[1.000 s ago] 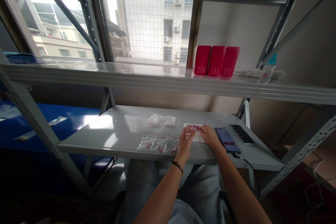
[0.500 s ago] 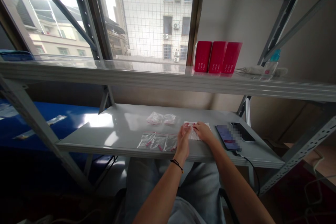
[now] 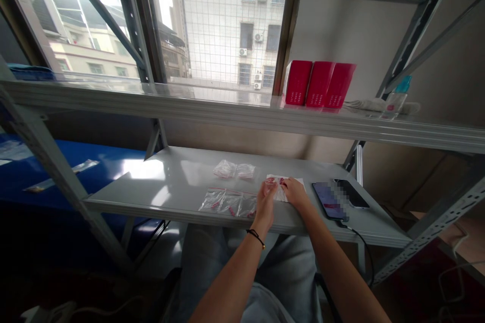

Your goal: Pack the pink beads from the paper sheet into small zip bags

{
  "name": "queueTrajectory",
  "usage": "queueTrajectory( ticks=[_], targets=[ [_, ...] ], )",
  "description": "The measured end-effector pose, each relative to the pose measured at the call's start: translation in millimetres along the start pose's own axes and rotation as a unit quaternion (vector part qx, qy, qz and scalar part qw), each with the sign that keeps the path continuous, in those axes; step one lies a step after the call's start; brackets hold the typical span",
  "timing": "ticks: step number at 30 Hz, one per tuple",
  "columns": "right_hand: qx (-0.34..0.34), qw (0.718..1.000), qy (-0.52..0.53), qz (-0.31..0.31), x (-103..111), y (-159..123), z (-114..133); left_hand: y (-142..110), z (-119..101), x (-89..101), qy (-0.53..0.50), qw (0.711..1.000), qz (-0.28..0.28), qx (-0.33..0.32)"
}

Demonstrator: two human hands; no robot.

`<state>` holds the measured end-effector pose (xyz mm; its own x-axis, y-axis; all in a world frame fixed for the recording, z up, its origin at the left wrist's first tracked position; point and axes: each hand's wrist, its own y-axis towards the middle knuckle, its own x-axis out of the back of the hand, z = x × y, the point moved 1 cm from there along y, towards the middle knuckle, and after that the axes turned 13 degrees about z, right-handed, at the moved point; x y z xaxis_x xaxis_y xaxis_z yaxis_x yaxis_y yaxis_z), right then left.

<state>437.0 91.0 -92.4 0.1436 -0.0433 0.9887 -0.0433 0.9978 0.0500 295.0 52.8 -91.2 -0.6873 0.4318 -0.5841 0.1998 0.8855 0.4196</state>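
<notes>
My left hand (image 3: 265,202) is closed round a small clear zip bag (image 3: 270,180) with a reddish edge, held over the left part of a white sheet (image 3: 299,180). My right hand (image 3: 295,193) rests at the sheet with fingers bent down and together beside several small dark red pieces (image 3: 281,180). What is between its fingertips is too small to make out. Left of my left hand, clear zip bags (image 3: 231,203) lie flat in a row, with small red pieces inside. Behind them are two heaps of clear bags (image 3: 225,168).
Two phones (image 3: 328,201) lie at the right, one with a cable (image 3: 358,236). On the shelf (image 3: 212,106) above stand three red boxes (image 3: 320,84) and a spray bottle (image 3: 397,96). Grey uprights (image 3: 60,171) flank the table (image 3: 151,197).
My right fingers have shifted slightly right, showing more of the red pieces. My left hand stays about where it was with the bag. The camera view has tilted a little.
</notes>
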Motion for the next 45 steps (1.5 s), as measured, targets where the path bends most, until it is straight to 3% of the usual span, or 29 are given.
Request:
queueTrajectory(
  ticks=[7, 12, 15, 19, 23, 26, 30, 36, 40, 45],
  targets=[
    [0.000, 0.999, 0.041, -0.006, 2, -1, 5, -1, -2, -0.5, 0.024, 1.000, 0.013, 0.000],
    [0.004, 0.992, 0.120, -0.043, 7, -5, 1, -2, -2, -0.5, 0.058, 0.998, 0.025, 0.005],
    [0.034, 0.979, 0.189, -0.064, 21, -12, -2, -2, -1, 0.3, 0.089, 0.995, 0.030, 0.018],
    [0.125, 0.953, 0.269, -0.057, 50, -26, -3, -3, 0, 0.9, 0.128, 0.991, 0.028, 0.033],
    [0.196, 0.939, 0.281, -0.023, 75, -35, 4, -3, 0, 0.9, 0.151, 0.988, 0.029, 0.032],
    [0.198, 0.943, 0.268, -0.023, 81, -32, 4, -2, 0, 1.2, 0.133, 0.990, 0.028, 0.034],
    [0.132, 0.958, 0.249, -0.053, 68, -17, -12, -1, 1, 0.6, 0.095, 0.995, 0.024, 0.033],
    [0.048, 0.986, 0.153, -0.042, 23, 0, -20, 0, 2, -0.9, 0.030, 0.999, 0.010, 0.026],
    [0.041, 0.994, 0.100, -0.028, 5, 1, -14, 1, 2, -0.5, 0.012, 1.000, 0.011, 0.021],
    [0.051, 0.996, 0.065, -0.011, -2, 0, -11, 0, 1, -0.8, 0.007, 1.000, 0.012, 0.024]
  ],
)
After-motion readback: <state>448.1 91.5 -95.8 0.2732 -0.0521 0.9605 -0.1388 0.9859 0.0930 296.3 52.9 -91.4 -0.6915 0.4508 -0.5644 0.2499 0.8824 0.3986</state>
